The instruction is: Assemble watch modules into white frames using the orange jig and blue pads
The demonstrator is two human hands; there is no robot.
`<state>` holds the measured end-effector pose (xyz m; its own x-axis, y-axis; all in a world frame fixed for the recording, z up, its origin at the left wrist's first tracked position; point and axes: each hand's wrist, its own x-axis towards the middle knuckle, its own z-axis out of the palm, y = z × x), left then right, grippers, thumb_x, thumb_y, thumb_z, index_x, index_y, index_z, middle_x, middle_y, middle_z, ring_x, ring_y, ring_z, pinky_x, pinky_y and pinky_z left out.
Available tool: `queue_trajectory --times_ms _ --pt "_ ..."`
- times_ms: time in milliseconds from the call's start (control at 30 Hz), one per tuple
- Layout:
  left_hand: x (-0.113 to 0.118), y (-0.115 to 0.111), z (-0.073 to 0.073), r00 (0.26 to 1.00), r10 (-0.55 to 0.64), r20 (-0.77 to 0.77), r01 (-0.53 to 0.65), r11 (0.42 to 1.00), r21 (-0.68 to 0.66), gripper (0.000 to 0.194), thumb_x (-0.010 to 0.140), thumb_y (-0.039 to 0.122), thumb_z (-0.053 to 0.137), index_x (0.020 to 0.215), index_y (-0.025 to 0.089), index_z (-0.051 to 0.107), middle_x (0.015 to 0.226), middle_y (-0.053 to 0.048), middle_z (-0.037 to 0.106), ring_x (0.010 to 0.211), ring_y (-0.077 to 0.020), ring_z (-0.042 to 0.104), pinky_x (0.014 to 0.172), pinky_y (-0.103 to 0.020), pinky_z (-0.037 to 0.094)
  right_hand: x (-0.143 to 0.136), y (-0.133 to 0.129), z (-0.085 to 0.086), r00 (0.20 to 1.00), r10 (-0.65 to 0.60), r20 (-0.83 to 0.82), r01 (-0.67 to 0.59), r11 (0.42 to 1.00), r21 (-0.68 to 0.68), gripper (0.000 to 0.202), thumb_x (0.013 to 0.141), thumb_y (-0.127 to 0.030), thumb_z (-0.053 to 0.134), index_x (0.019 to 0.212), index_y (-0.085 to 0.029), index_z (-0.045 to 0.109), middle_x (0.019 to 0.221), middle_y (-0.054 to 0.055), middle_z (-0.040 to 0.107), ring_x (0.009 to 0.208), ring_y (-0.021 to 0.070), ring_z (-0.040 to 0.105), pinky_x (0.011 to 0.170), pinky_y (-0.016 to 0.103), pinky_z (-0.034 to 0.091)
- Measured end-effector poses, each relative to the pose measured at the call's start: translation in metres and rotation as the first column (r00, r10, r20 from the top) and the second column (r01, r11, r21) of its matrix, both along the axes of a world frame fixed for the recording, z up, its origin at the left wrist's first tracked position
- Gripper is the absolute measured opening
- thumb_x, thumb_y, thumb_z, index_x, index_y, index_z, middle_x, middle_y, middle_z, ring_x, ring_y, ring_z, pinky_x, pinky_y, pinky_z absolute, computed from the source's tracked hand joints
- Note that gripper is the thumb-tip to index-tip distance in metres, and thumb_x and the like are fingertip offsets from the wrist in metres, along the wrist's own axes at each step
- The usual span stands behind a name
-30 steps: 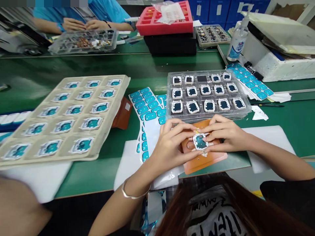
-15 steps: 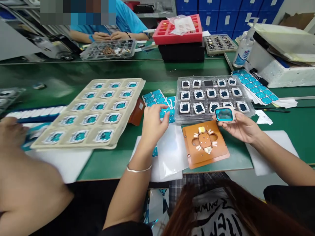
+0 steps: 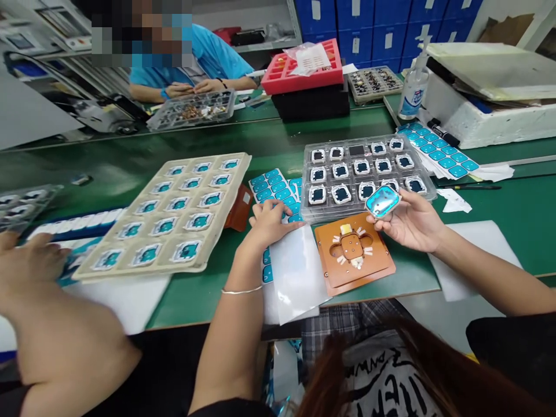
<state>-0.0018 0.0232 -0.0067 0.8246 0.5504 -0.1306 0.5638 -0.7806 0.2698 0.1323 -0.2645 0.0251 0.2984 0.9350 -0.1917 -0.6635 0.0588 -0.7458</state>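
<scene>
My right hand (image 3: 412,223) holds a small watch case (image 3: 383,201) with a shiny blue film on its face, tilted up above the front right corner of a clear tray (image 3: 369,184). Flat over the blue sticker sheets (image 3: 271,184) lies my left hand (image 3: 273,225), fingers apart. Its thumb is at the top edge of a translucent white sheet (image 3: 299,272); whether it touches the sheet I cannot tell. Between my hands sits an orange fixture (image 3: 380,260) with a recessed rounded-square middle and white pads around it. White-framed dark parts fill most of the clear tray.
A cream tray (image 3: 204,255) of white and blue parts stands left, with another person's hand (image 3: 30,260) beside it. Behind are a red tray (image 3: 325,72) on a black box, a pump bottle (image 3: 412,95) and a foam box (image 3: 486,124). A person in blue sits opposite.
My left hand has lowered onto the sticker sheets and spread its fingers. My right hand has tilted the watch case, so its blue face now catches the light. The camera view has shifted slightly.
</scene>
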Motion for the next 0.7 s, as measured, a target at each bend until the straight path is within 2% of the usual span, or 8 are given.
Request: queue_trajectory --times_ms 133,300,367,500,600,700 --pt "-0.002 0.002 0.002 0.999 0.011 -0.037 -0.012 1.0 -0.02 0.047 0.066 0.067 0.07 0.079 0.022 0.062 0.136 -0.014 0.046 0.131 -0.0443 0.032 0.099 -0.058 0.037 0.0 -0.001 -0.002 0.999 0.003 -0.053 0.0 0.998 0.06 0.04 0.078 -0.051 0.066 0.097 -0.016 0.065 0.084 0.006 0.073 0.076 0.0122 0.07 0.073 0.017 0.059" --pt "-0.001 0.001 0.005 0.997 0.051 -0.052 -0.051 0.999 -0.006 0.051 0.064 0.067 0.071 0.091 0.024 0.062 0.139 -0.014 0.042 0.132 -0.0452 0.028 0.101 -0.059 0.034 0.001 -0.003 -0.004 0.996 0.026 -0.083 -0.015 0.992 0.128 0.042 0.077 -0.049 0.068 0.1 -0.015 0.062 0.087 0.006 0.072 0.076 0.0106 0.069 0.071 0.015 0.058" --pt "-0.001 0.002 0.005 0.996 0.057 -0.069 -0.057 0.998 -0.009 0.053 0.063 0.067 0.072 0.09 0.023 0.062 0.138 -0.014 0.042 0.131 -0.0459 0.029 0.1 -0.059 0.034 0.0 -0.004 -0.005 0.996 0.059 -0.06 -0.048 0.984 0.172 0.045 0.076 -0.051 0.07 0.1 -0.014 0.061 0.087 0.006 0.072 0.074 0.0101 0.069 0.07 0.015 0.058" --pt "-0.001 0.001 0.008 0.996 0.041 -0.084 -0.042 0.999 -0.018 0.05 0.06 0.063 0.076 0.083 0.022 0.061 0.136 -0.014 0.044 0.129 -0.0454 0.031 0.099 -0.057 0.035 -0.002 -0.004 -0.01 0.989 0.141 0.041 -0.146 0.932 0.331 0.048 0.072 -0.05 0.075 0.1 -0.013 0.06 0.087 0.007 0.073 0.071 0.0122 0.07 0.065 0.018 0.059" --pt "-0.002 -0.001 0.011 0.998 0.02 -0.066 -0.021 1.0 -0.021 0.042 0.062 0.056 0.077 0.075 0.021 0.058 0.136 -0.014 0.046 0.128 -0.0443 0.034 0.096 -0.057 0.036 -0.003 -0.003 -0.015 0.978 0.19 0.08 -0.206 0.876 0.437 0.047 0.074 -0.048 0.073 0.104 -0.014 0.059 0.087 0.009 0.074 0.069 0.0137 0.07 0.059 0.02 0.058" --pt "-0.005 -0.005 0.014 1.0 -0.025 -0.018 0.025 0.999 -0.02 0.033 0.068 0.046 0.075 0.073 0.021 0.055 0.125 -0.012 0.057 0.124 -0.0412 0.042 0.094 -0.056 0.037 -0.003 -0.002 -0.019 0.969 0.217 0.117 -0.246 0.832 0.497 0.046 0.076 -0.049 0.07 0.105 -0.015 0.058 0.086 0.009 0.073 0.068 0.0141 0.068 0.055 0.02 0.055"
